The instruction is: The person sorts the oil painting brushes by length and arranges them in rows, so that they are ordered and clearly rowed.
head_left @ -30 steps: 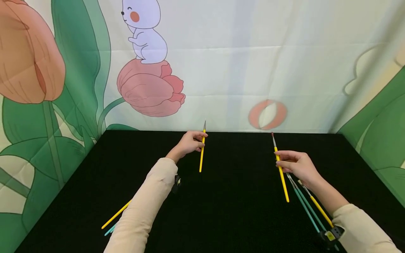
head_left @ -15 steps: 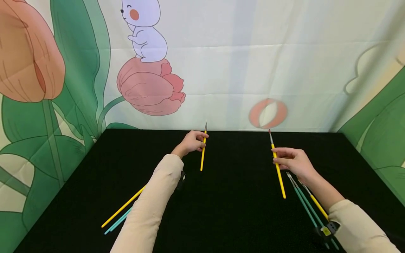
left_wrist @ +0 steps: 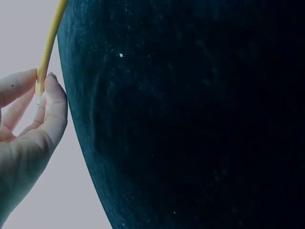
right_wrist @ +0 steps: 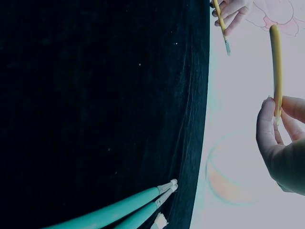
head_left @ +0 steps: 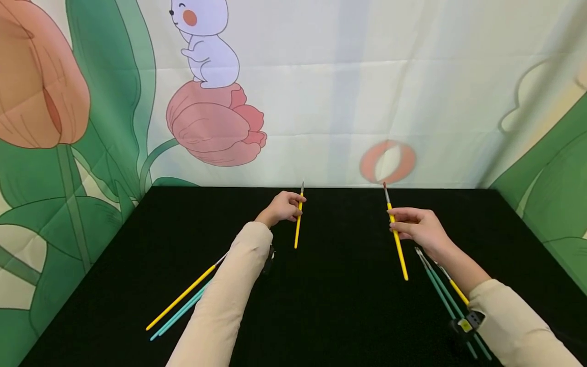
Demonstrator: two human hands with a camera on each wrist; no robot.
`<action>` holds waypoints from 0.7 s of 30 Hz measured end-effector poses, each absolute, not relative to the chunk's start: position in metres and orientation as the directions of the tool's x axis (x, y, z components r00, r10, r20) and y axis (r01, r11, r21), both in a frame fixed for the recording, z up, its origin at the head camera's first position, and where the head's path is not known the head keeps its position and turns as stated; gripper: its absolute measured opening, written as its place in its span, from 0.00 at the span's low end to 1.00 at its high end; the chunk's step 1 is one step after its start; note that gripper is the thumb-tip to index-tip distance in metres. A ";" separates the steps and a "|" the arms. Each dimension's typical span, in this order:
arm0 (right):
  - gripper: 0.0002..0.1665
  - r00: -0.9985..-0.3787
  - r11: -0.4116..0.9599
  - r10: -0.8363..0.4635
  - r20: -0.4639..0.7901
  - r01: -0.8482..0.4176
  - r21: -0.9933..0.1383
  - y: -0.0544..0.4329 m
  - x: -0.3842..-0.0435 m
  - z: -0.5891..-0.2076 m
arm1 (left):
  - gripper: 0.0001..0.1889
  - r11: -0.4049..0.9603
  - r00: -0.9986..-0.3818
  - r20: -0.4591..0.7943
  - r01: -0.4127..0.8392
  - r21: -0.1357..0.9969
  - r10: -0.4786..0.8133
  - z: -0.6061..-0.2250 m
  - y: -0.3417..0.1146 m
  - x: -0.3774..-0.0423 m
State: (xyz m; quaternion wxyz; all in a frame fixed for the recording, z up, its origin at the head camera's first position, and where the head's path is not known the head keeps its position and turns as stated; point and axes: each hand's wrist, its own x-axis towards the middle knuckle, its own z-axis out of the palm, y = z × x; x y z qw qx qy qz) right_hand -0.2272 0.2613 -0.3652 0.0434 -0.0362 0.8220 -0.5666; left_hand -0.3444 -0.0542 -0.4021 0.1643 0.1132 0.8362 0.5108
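Near the back edge of the black table, my left hand (head_left: 283,207) pinches a yellow paintbrush (head_left: 297,232) between thumb and fingers, its bristle end pointing up and away. To the right, my right hand (head_left: 421,228) pinches another yellow paintbrush (head_left: 400,252) with a reddish tip, also pointing away. Both brushes appear raised off the cloth. The left wrist view shows the left fingers on the yellow handle (left_wrist: 51,38). In the right wrist view the right fingers hold their yellow handle (right_wrist: 276,62), with the left hand (right_wrist: 234,13) in the background.
A yellow brush (head_left: 183,294) and turquoise brushes (head_left: 181,313) lie on the black cloth (head_left: 339,295), partly under the left forearm. Green brushes (head_left: 444,295) and a yellow brush (head_left: 458,291) lie by the right forearm. A printed curtain (head_left: 316,102) stands behind.
The right hand has moved left and slightly farther away with its paintbrush. The left hand has shifted slightly right with its paintbrush, uncovering more of the brushes lying at left.
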 end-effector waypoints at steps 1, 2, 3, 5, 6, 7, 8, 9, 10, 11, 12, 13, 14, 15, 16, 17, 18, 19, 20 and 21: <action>0.25 -0.993 0.353 -0.110 -0.029 -0.011 -0.936 0.261 -0.228 -0.365 | 0.20 0.451 -0.920 -0.161 0.018 0.892 0.356 -0.401 -0.053 -0.345; 0.25 -0.993 0.353 -0.112 -0.029 -0.012 -0.936 0.261 -0.229 -0.364 | 0.20 0.451 -0.921 -0.164 0.015 0.892 0.355 -0.400 -0.051 -0.345; 0.25 -0.993 0.350 -0.114 -0.030 -0.012 -0.937 0.260 -0.231 -0.364 | 0.20 0.452 -0.920 -0.168 0.010 0.892 0.354 -0.400 -0.050 -0.345; 0.25 -0.993 0.347 -0.115 -0.033 -0.009 -0.938 0.259 -0.233 -0.364 | 0.20 0.450 -0.919 -0.175 0.003 0.893 0.354 -0.399 -0.048 -0.345; 0.24 -0.993 0.347 -0.114 -0.033 -0.009 -0.938 0.258 -0.234 -0.364 | 0.20 0.446 -0.918 -0.177 -0.001 0.895 0.354 -0.399 -0.046 -0.345; 0.24 -0.993 0.343 -0.112 -0.033 -0.007 -0.939 0.257 -0.235 -0.364 | 0.20 0.442 -0.917 -0.179 -0.004 0.897 0.355 -0.400 -0.045 -0.345; 0.24 -0.993 0.340 -0.109 -0.032 -0.007 -0.940 0.256 -0.236 -0.364 | 0.20 0.441 -0.917 -0.181 -0.006 0.897 0.355 -0.400 -0.044 -0.345; 0.24 -0.993 0.333 -0.109 -0.032 -0.006 -0.943 0.255 -0.237 -0.364 | 0.20 0.441 -0.918 -0.182 -0.009 0.897 0.352 -0.401 -0.043 -0.345; 0.24 -0.993 0.325 -0.110 -0.031 -0.006 -0.946 0.254 -0.238 -0.364 | 0.21 0.440 -0.920 -0.184 -0.014 0.898 0.346 -0.401 -0.043 -0.345; 0.24 -0.993 0.315 -0.112 -0.030 -0.007 -0.949 0.252 -0.239 -0.365 | 0.21 0.439 -0.923 -0.185 -0.019 0.898 0.338 -0.402 -0.043 -0.345; 0.24 -0.993 0.305 -0.114 -0.028 -0.008 -0.952 0.250 -0.239 -0.365 | 0.21 0.438 -0.925 -0.188 -0.025 0.898 0.331 -0.402 -0.043 -0.345; 0.24 -0.993 0.291 -0.116 -0.026 -0.009 -0.957 0.249 -0.240 -0.366 | 0.21 0.440 -0.927 -0.190 -0.030 0.898 0.324 -0.403 -0.043 -0.345; 0.24 -0.993 0.283 -0.118 -0.021 -0.013 -0.959 0.247 -0.241 -0.366 | 0.21 0.442 -0.928 -0.193 -0.035 0.896 0.318 -0.403 -0.043 -0.345; 0.24 -0.992 0.275 -0.121 -0.017 -0.017 -0.961 0.246 -0.242 -0.366 | 0.21 0.441 -0.929 -0.195 -0.039 0.897 0.315 -0.404 -0.043 -0.345; 0.24 -0.992 0.270 -0.122 -0.015 -0.019 -0.963 0.245 -0.243 -0.366 | 0.21 0.442 -0.929 -0.196 -0.040 0.896 0.314 -0.406 -0.043 -0.345; 0.24 -0.992 0.266 -0.123 -0.013 -0.020 -0.964 0.244 -0.243 -0.366 | 0.21 0.445 -0.928 -0.197 -0.038 0.895 0.317 -0.407 -0.042 -0.345; 0.24 -0.992 0.263 -0.123 -0.012 -0.021 -0.965 0.242 -0.244 -0.366 | 0.21 0.451 -0.927 -0.198 -0.035 0.892 0.319 -0.408 -0.042 -0.345; 0.24 -0.992 0.260 -0.123 -0.010 -0.023 -0.965 0.241 -0.244 -0.366 | 0.21 0.459 -0.926 -0.200 -0.033 0.888 0.320 -0.409 -0.041 -0.346; 0.24 -0.992 0.261 -0.124 -0.009 -0.024 -0.965 0.240 -0.245 -0.365 | 0.21 0.466 -0.926 -0.200 -0.030 0.884 0.319 -0.410 -0.041 -0.346; 0.24 -0.992 0.258 -0.123 -0.013 -0.019 -0.966 0.239 -0.246 -0.365 | 0.21 0.472 -0.927 -0.202 -0.030 0.881 0.317 -0.410 -0.040 -0.345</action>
